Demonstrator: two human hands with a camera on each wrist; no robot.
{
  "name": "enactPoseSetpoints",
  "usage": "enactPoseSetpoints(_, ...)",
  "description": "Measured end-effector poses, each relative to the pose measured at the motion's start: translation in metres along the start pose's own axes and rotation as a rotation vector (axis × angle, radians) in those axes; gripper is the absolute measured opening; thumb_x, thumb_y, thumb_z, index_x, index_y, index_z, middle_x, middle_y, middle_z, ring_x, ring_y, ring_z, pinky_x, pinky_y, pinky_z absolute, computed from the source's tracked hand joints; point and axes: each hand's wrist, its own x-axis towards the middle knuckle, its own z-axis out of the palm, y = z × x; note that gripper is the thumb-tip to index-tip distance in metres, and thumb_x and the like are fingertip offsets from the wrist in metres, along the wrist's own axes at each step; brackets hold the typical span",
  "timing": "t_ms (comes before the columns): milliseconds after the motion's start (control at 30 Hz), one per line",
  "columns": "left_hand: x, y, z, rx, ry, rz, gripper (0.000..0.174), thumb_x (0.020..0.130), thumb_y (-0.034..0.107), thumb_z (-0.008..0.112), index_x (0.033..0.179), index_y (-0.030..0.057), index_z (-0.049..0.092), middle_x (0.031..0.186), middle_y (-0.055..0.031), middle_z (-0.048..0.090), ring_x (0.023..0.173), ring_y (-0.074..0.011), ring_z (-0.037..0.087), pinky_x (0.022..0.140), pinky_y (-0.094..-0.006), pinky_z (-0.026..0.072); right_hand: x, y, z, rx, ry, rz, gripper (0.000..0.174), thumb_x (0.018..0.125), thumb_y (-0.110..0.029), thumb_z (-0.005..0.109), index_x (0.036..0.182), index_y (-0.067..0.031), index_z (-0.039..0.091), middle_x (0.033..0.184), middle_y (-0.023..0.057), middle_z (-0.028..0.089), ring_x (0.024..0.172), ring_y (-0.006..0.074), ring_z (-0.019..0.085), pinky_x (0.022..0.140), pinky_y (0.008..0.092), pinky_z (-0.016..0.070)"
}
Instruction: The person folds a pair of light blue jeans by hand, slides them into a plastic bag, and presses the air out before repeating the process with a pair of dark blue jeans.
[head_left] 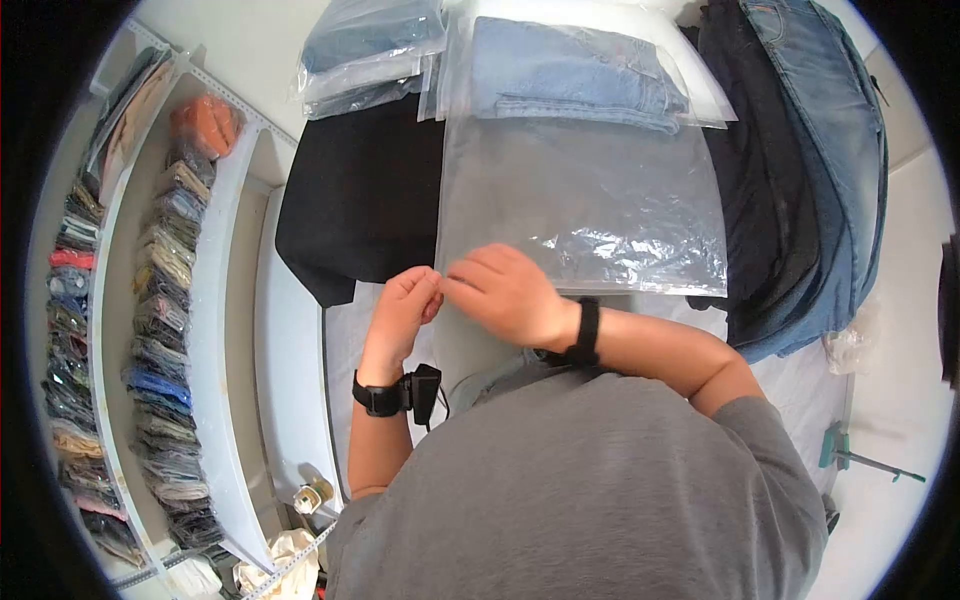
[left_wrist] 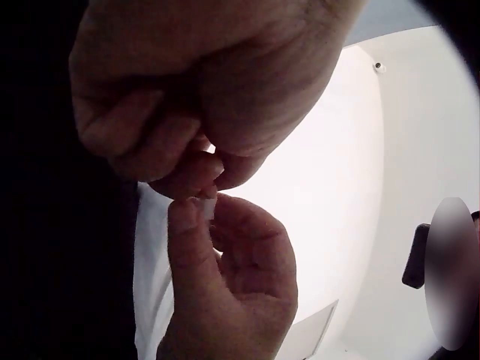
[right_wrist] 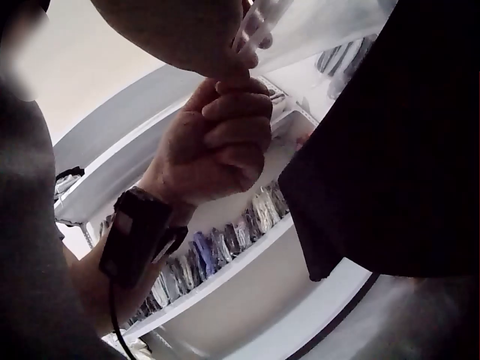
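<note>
Close-in pinch near clear bag (head_left: 590, 200).
Left hand (head_left: 400, 305) pinches small pale piece (left_wrist: 207, 208); right hand (head_left: 510, 298) curled, I can't tell on what.

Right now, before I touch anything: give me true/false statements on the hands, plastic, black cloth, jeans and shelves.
1. The left hand and right hand are held wide apart. False: their fingertips come together.
2. Folded light-blue jeans are at the far end of the big clear plastic sheet or bag. True.
3. The black cloth is to the right of the clear plastic. False: it is to the left.
4. Each wrist has a black strap on it. True.
5. The shelves on the left hold nothing. False: they hold rows of packed garments.
</note>
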Motion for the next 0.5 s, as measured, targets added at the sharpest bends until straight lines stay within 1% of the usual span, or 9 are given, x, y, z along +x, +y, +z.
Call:
enactPoseSetpoints(100,0.0,-0.003,0.002,0.008,0.059,0.018,0.027,0.093,0.02,0.049,0.068,0.0105,0.048,0.057,0.0066,0.038,0.05,-0.003,0.03,0.046,-0.0205,0.0218,0.003,0.002,0.013,-0.042,0.049,-0.028,0.021,0.069,-0.012,0.059,0.089,-0.0069,0.059,0.089,0.0027,0.058,0.083,0.0197,0.056,0.073,0.033,0.0452)
enactPoseSetpoints(200,0.001,-0.006,0.001,-0.035,0.119,0.053,0.026,0.093,0.018,0.048,0.067,0.0115,0.046,0.055,0.0067,0.035,0.048,-0.0032,0.028,0.045,-0.0211,0.0202,-0.001,0.003,0.002,-0.068,0.008,-0.012,0.022,0.069,-0.012,0.059,0.09,-0.0066,0.06,0.089,0.0018,0.059,0.083,0.0197,0.057,0.073,0.0332,0.0447)
enactPoseSetpoints(233,0.002,-0.007,-0.001,-0.082,0.161,0.077,0.026,0.093,0.017,0.048,0.067,0.0117,0.045,0.055,0.0067,0.034,0.048,-0.0032,0.027,0.045,-0.0214,0.0199,-0.004,0.005,-0.007,-0.077,0.009,-0.002,0.022,0.069,-0.012,0.059,0.09,-0.0066,0.06,0.089,0.0018,0.059,0.083,0.0197,0.057,0.073,0.0332,0.0447)
enactPoseSetpoints(300,0.003,-0.007,-0.011,-0.083,0.119,0.085,0.027,0.092,0.017,0.049,0.067,0.0119,0.044,0.055,0.0066,0.033,0.048,-0.0034,0.027,0.044,-0.0215,0.0198,-0.018,0.013,-0.033,-0.122,0.067,0.087,0.021,0.069,-0.012,0.062,0.09,-0.0075,0.062,0.092,0.002,0.061,0.085,0.0201,0.057,0.073,0.0335,0.044)
enactPoseSetpoints(333,0.004,-0.007,-0.014,-0.088,0.093,0.098,0.027,0.092,0.017,0.049,0.066,0.0121,0.043,0.054,0.0066,0.033,0.047,-0.0036,0.026,0.044,-0.0217,0.0196,-0.03,0.018,-0.045,-0.144,0.081,0.117,0.021,0.069,-0.012,0.067,0.09,-0.0081,0.064,0.094,0.0017,0.062,0.087,0.0206,0.057,0.073,0.0344,0.0436)
enactPoseSetpoints(367,0.004,-0.006,-0.013,-0.032,0.089,0.085,0.028,0.091,0.018,0.05,0.065,0.0121,0.043,0.054,0.0069,0.033,0.048,-0.0039,0.027,0.044,-0.0219,0.0201,-0.04,0.023,-0.061,-0.159,0.059,0.09,0.02,0.071,-0.014,0.061,0.089,-0.0075,0.062,0.093,0.0021,0.061,0.087,0.02,0.055,0.073,0.0337,0.0425)
enactPoseSetpoints(433,0.006,-0.007,-0.014,0.031,0.039,0.06,0.028,0.09,0.018,0.051,0.064,0.012,0.044,0.055,0.007,0.034,0.048,-0.0038,0.028,0.045,-0.022,0.0207,-0.059,0.022,-0.093,-0.201,-0.005,0.157,0.015,0.074,-0.014,0.065,0.088,-0.0088,0.063,0.091,0.0014,0.062,0.088,0.0198,0.057,0.073,0.034,0.0428)
enactPoseSetpoints(467,0.007,-0.007,-0.013,0.1,-0.004,0.028,0.028,0.09,0.018,0.051,0.063,0.012,0.044,0.055,0.0071,0.035,0.048,-0.0038,0.029,0.045,-0.0221,0.0213,-0.069,0.022,-0.104,-0.229,-0.023,0.194,0.016,0.072,-0.013,0.067,0.087,-0.0091,0.064,0.091,0.0007,0.063,0.09,0.0202,0.057,0.075,0.0344,0.043)
enactPoseSetpoints(500,0.006,-0.002,-0.012,0.142,0.007,-0.016,0.029,0.089,0.019,0.052,0.062,0.0116,0.045,0.055,0.0071,0.037,0.049,-0.0038,0.031,0.046,-0.0215,0.023,-0.078,0.022,-0.117,-0.256,-0.05,0.22,0.017,0.071,-0.013,0.068,0.087,-0.0097,0.064,0.091,0.0002,0.063,0.09,0.0199,0.057,0.075,0.0349,0.043)
